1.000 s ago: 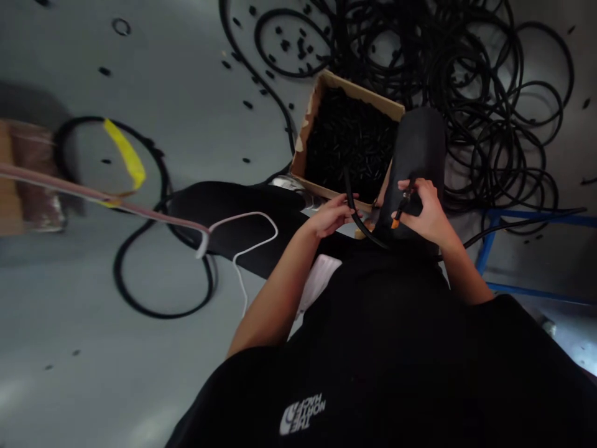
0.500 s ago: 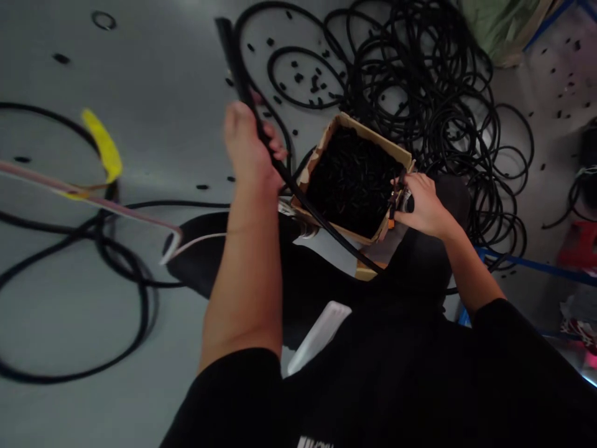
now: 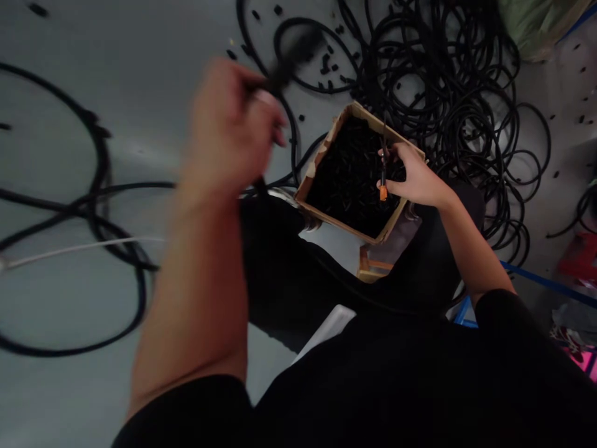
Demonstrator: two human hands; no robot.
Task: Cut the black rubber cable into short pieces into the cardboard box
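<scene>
Your left hand (image 3: 228, 124) has swung farther left, turning the end of the black hose (image 3: 289, 65) from up-left to up-right; the orange-tipped tool (image 3: 384, 176) has shifted from the box's right edge to over its contents. At far left, loops of black hose (image 3: 101, 155) lie on the floor, a white cord (image 3: 84, 247) crossing them. Next, your left fingers curl closed around the hose, blurred, its end up above the floor. Then comes the cardboard box (image 3: 336, 222), full of short black pieces (image 3: 349, 168). Above them, your right hand (image 3: 415, 177) holds the tool between partly bent thumb and fingers. Rightward sprawl tangled hose coils (image 3: 448, 124), then a blue bar (image 3: 550, 284).
</scene>
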